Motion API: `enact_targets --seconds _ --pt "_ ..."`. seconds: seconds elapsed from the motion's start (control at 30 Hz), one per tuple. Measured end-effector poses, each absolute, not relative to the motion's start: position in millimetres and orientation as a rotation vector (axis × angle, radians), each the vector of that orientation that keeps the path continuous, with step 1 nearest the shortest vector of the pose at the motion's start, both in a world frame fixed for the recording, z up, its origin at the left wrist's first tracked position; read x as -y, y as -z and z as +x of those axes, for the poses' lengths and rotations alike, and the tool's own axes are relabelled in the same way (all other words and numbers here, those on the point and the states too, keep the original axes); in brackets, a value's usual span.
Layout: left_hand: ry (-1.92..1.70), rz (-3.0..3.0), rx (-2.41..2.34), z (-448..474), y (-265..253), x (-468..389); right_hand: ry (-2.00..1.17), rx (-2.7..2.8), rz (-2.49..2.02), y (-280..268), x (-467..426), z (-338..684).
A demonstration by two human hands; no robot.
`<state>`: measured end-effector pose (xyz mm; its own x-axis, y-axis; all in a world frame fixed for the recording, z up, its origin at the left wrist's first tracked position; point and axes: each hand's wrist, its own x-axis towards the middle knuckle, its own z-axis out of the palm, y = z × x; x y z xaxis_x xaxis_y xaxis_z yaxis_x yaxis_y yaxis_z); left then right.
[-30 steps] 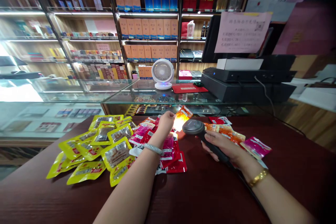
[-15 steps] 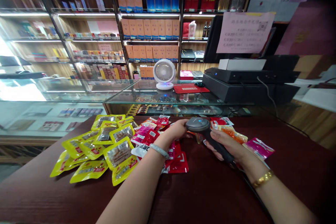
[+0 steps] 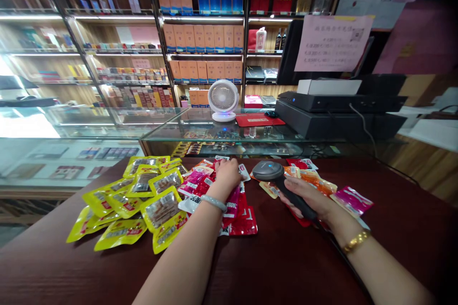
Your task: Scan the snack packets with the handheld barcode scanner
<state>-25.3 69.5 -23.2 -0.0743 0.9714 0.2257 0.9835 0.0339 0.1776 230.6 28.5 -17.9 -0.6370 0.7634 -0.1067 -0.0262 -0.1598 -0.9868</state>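
My right hand point(image 3: 304, 198) is wrapped round the handle of a black barcode scanner point(image 3: 269, 171), its head pointing left above the table. My left hand point(image 3: 229, 174) rests on a pile of red and pink snack packets point(image 3: 244, 221), its fingers curled down. Those fingertips are hidden, so what they grip cannot be made out. Left of this pile lie several yellow snack packets with clear windows point(image 3: 162, 207). Around and behind the scanner hand are orange and red packets point(image 3: 317, 182) and a magenta packet point(image 3: 353, 201).
Behind the dark brown table point(image 3: 229, 271) stands a glass counter with a white fan point(image 3: 223, 97), a red mat point(image 3: 257, 119) and a black till unit point(image 3: 322, 121). A cable trails from the scanner toward the front edge. Shelves of boxes line the wall.
My left hand has moved left, from beside the scanner head onto the red and pink pile. The right hand and scanner have barely moved.
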Motion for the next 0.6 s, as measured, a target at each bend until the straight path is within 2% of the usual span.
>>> enact_targets --seconds 0.1,0.23,0.33,0.43,0.6 --pt "0.765 -2.044 2.303 -24 16 -72 -1.85 1.567 -0.849 19 -30 231" --pt "1.614 -1.976 2.41 -25 17 -83 -1.822 1.565 -0.842 21 -31 232" --pt "2.156 -2.025 2.312 -27 25 -94 -1.802 1.575 -0.846 22 -31 232" --pt "2.367 -1.998 2.253 -27 33 -100 -1.807 1.592 -0.863 20 -29 231" --pt "2.484 -1.984 2.227 -24 36 -101 -1.812 1.629 -0.89 16 -27 231"
